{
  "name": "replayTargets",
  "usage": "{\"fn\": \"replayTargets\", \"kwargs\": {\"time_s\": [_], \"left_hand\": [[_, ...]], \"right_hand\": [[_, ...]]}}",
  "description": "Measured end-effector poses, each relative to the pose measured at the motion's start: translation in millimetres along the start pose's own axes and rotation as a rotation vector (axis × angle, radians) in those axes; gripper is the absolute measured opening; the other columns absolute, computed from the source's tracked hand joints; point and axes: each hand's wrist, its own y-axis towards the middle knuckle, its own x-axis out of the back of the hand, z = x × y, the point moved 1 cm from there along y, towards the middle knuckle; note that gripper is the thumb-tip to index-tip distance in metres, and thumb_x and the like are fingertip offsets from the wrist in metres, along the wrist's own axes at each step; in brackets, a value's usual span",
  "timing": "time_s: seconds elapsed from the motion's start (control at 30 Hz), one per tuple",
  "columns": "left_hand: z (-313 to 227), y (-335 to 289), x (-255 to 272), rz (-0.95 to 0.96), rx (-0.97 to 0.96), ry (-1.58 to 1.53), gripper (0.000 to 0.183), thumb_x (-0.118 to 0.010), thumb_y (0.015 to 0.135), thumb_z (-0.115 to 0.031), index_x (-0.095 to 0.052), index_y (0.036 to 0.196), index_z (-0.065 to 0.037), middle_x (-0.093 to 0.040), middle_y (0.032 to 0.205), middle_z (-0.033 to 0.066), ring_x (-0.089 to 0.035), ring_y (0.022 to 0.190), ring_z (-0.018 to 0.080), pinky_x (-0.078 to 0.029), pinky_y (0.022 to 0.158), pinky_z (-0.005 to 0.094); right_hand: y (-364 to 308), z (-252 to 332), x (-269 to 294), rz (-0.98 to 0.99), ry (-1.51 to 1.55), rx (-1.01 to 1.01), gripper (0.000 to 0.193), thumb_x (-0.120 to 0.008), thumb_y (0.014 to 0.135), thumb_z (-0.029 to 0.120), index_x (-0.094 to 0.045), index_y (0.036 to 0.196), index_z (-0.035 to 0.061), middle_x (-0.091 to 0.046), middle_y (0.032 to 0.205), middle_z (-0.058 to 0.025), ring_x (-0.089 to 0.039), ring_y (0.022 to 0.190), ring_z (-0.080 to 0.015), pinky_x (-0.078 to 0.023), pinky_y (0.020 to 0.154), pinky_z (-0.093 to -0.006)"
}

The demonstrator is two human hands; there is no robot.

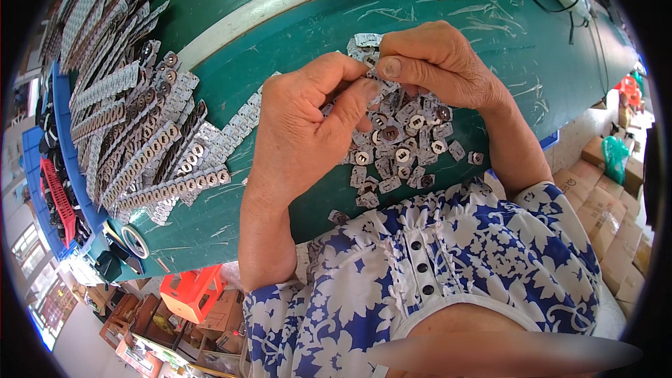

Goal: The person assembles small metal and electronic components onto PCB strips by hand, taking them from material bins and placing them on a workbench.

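Note:
My left hand is closed in a pinch, thumb against forefinger, at the far edge of a pile of small loose pieces. My right hand pinches close beside it, its thumb nearly meeting the left fingertips. Between the fingertips sits a small silvery piece, mostly covered by them. The loose pieces are greyish, patterned little tabs, several bearing a round disc with a dark slot. A strip of joined tabs lies on the table and runs up behind my left hand; whether it reaches my fingers is hidden.
A large heap of similar strips covers the table's left side, beside blue bins with a red basket. A tape roll lies near the front edge. An orange stool stands below; cardboard boxes are at the right.

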Motion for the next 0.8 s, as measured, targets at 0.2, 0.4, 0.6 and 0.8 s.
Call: {"fn": "replayTargets", "kwargs": {"time_s": [0.2,0.4,0.6,0.8], "left_hand": [[3,1,9,0.032,0.102,-0.032,0.017,-0.071,0.097,-0.016,-0.070,0.098,0.001,-0.071,0.077,0.0051,-0.066,0.060,0.0083,-0.050,0.049,0.0201],[2,1,10,-0.066,0.150,-0.297,0.019,-0.068,0.099,-0.016,-0.070,0.097,0.003,-0.071,0.078,0.0065,-0.066,0.062,0.0094,-0.050,0.052,0.0215],[4,2,-3,-0.267,-0.207,0.315,0.008,-0.067,0.096,-0.005,-0.070,0.101,0.001,-0.073,0.085,0.0073,-0.068,0.070,0.0125,-0.052,0.061,0.0253],[10,7,-15,-0.434,-0.412,0.665,0.010,-0.070,0.090,0.000,-0.070,0.100,-0.002,-0.070,0.082,0.0100,-0.067,0.066,0.0188,-0.052,0.060,0.0287]], "right_hand": [[0,9,-3,0.059,0.391,-0.225,0.032,-0.060,0.104,0.026,-0.062,0.081,0.0032,-0.048,0.058,0.0021,-0.041,0.045,-0.0084,-0.032,0.042,-0.0256],[4,-7,-18,-0.070,1.033,-0.331,0.033,-0.058,0.104,0.028,-0.062,0.081,0.0049,-0.051,0.058,0.0013,-0.042,0.043,-0.0052,-0.031,0.040,-0.0225],[5,6,-14,-0.249,0.357,-0.210,0.033,-0.058,0.105,0.025,-0.060,0.079,0.0035,-0.052,0.062,0.0022,-0.045,0.051,-0.0033,-0.035,0.045,-0.0214],[6,3,-13,-0.241,0.245,-0.151,0.033,-0.061,0.104,0.024,-0.061,0.078,0.0028,-0.054,0.065,0.0039,-0.046,0.056,-0.0012,-0.036,0.047,-0.0202]]}}
